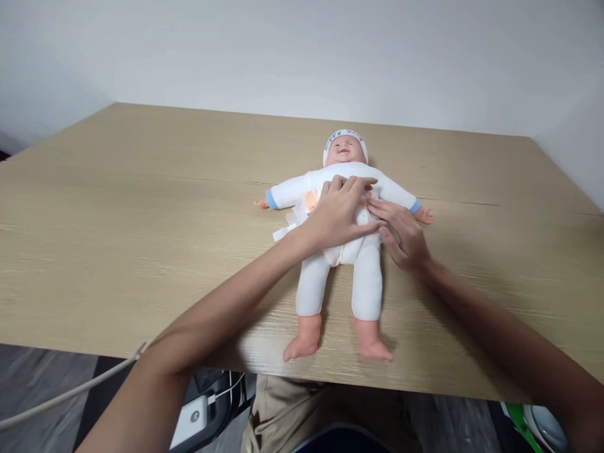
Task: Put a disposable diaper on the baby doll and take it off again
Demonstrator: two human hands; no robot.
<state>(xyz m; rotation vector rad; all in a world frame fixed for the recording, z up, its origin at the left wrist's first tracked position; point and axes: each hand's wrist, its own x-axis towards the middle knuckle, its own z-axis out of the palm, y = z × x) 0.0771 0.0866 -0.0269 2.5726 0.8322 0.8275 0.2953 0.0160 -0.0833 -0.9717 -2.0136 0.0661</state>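
A baby doll (368,296) lies on its back on the table, head away from me, in a white suit with blue cuffs and a white cap. Round its hips is a white diaper (349,251) with orange print. Loose side tabs (284,231) stick out at the left. My left hand (342,211) lies across the diaper's front, thumb and fingers apart. My right hand (403,236) is at the diaper's right side, fingers stretched out against it and thumb apart. My left hand partly hides the fastening there.
The wide wooden table (141,251) reaches back to a pale wall (283,56). Below its front edge are a white power bank (191,420) with a cable, a pale cord (70,393) at the left, and a green-and-white object (521,425) at the right.
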